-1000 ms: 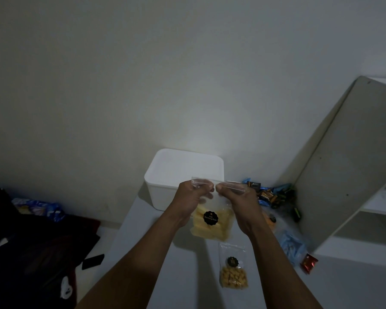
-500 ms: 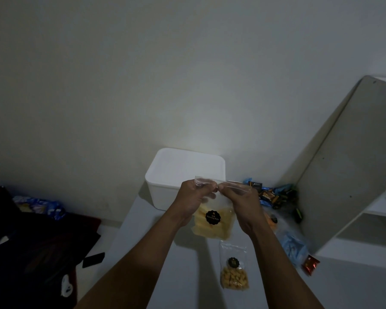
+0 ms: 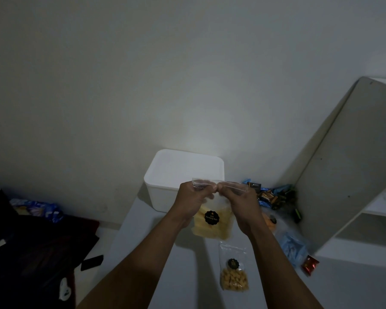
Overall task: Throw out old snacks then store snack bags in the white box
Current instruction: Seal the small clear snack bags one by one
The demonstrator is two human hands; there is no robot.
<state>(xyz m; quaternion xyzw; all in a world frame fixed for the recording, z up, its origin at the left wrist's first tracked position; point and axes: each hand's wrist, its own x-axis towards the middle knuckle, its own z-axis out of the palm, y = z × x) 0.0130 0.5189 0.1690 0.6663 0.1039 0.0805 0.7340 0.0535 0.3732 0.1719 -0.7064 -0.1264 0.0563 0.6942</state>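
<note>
Two hands, one clear snack bag (image 3: 212, 226) of yellow sticks, held upright over the table (image 3: 183, 275), just in front of the white box (image 3: 183, 172). Left hand (image 3: 191, 204) and right hand (image 3: 241, 208): fingers pinch the bag's top strip, tips almost meeting at its middle. Step in hand, likely: working the seal, opening or closing unclear. Next move calls for carrying the bag forward to the box. Second bag (image 3: 233, 273) lies flat nearby.
</note>
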